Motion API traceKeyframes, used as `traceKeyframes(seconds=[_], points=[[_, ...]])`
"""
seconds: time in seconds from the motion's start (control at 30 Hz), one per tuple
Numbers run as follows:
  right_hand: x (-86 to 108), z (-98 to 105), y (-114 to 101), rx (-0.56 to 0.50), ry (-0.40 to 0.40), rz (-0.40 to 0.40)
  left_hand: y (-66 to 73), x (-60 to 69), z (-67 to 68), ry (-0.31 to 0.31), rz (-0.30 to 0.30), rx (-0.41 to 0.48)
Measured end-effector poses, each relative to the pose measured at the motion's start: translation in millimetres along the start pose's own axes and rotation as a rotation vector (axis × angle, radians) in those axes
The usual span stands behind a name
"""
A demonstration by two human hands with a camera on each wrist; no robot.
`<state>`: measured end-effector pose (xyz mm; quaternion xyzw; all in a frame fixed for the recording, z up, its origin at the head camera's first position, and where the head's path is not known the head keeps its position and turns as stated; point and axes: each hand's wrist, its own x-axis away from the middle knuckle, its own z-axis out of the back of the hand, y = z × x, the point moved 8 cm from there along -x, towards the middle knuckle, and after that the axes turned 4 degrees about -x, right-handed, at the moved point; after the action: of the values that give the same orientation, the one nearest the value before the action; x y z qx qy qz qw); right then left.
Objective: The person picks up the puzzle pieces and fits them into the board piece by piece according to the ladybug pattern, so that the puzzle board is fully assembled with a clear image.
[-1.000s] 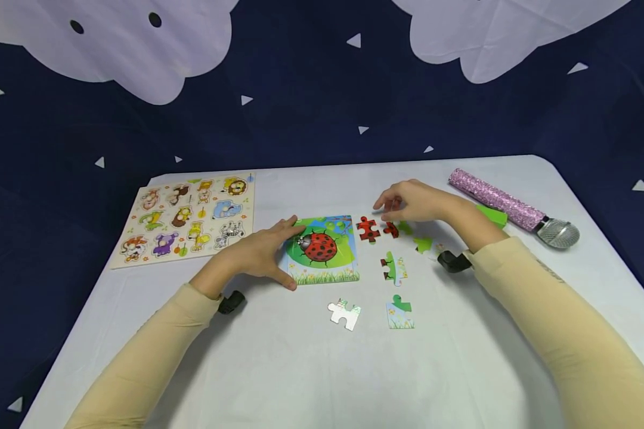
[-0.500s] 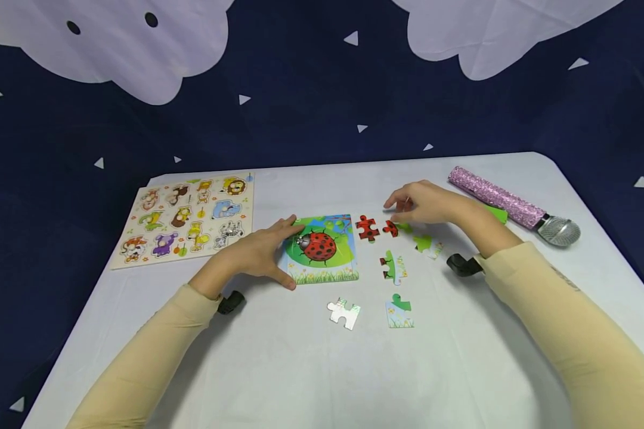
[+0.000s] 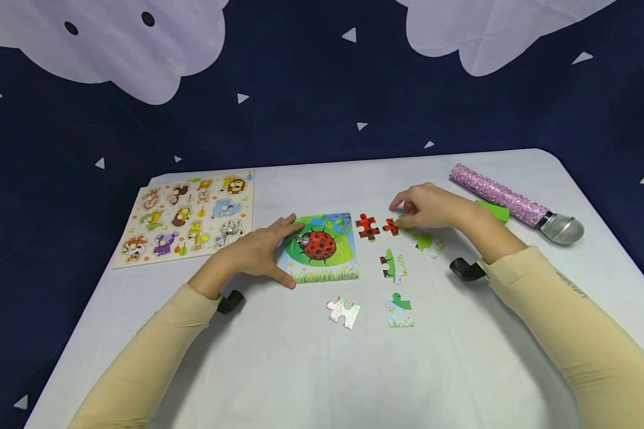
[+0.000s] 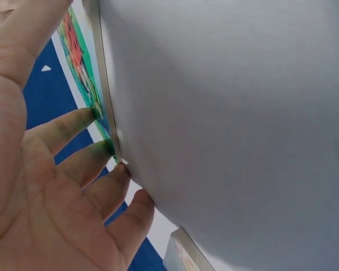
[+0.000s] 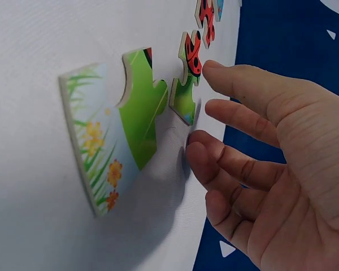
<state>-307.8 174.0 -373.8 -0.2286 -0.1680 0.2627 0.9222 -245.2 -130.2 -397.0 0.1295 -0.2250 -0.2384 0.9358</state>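
Observation:
My left hand point(image 3: 257, 250) rests at the left edge of a square ladybug picture board point(image 3: 320, 247). In the left wrist view, its spread fingertips touch the rim of the board point(image 4: 109, 90). To the right of that board, my right hand point(image 3: 432, 207) hovers beside a red-and-green jigsaw piece point(image 5: 183, 100), thumb tip close to it, fingers loosely bent and nothing gripped. Left of this piece lies a mostly red jigsaw piece point(image 3: 367, 227). Nearer the right wrist is a grass-and-flowers corner piece point(image 5: 92, 141). Whether the thumb touches the red-and-green piece cannot be told.
Below lie a green-edged piece point(image 3: 393, 266), a bottom corner piece point(image 3: 399, 312) and a piece with a shiny, glare-covered face point(image 3: 344, 312). An animal peg board point(image 3: 185, 256) stands left. A pink glitter microphone point(image 3: 501, 193) and green block point(image 3: 494, 210) lie at the right.
My right hand has shifted slightly right, away from the picture board, and more of the red-and-green piece shows. My left hand and the board stay put.

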Motion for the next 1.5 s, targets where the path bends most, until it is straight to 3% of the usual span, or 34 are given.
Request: traceKeyframes(seconds=[0.77, 1.2, 1.5], points=[[22.8, -15.6, -28.0, 0.049, -0.009, 0.086, -1.8, -0.1, -0.3, 0.004, -0.002, -0.011], [39.3, -52.9, -83.3, 0.051, -0.066, 0.259, 0.5, 0.8, 2.4, 0.01, -0.011, -0.008], [51.4, -83.4, -122.5, -0.002, -0.198, 0.363, -0.4, 1.1, 0.2, 0.012, -0.013, -0.003]])
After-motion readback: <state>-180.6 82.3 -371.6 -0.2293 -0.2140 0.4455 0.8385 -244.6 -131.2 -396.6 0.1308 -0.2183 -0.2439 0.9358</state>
